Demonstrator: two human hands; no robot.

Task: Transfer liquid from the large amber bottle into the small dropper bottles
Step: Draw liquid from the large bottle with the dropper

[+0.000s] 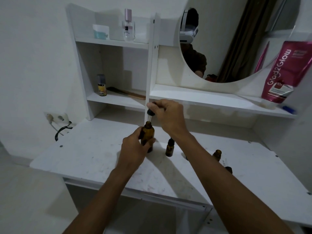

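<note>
Table: the bottles are being carried on the white table, below the shelves.
Left grip: the left grip is being reached forward from the lower left, with the forearm slanting up and to the right. Its fingers and thumb are being curled round the body of the large amber bottle.
Large amber bottle: the large amber bottle is being kept upright on the table near its middle, long axis vertical, open mouth pointing up.
Dropper: the dropper is being held just over that mouth, long axis near vertical and slightly tilted, black bulb up, glass tip pointing down. Whether the tip is touching the rim cannot be told.
Right grip: the right grip is being held above the bottle, back of the hand towards the camera, fingertips pinching the dropper's bulb.
Capped small bottle: the capped small bottle is being left upright just right of the large one, partly hidden by the right forearm.
Open small bottle: the open small bottle is being left upright beyond the forearm, mouth up.
</note>
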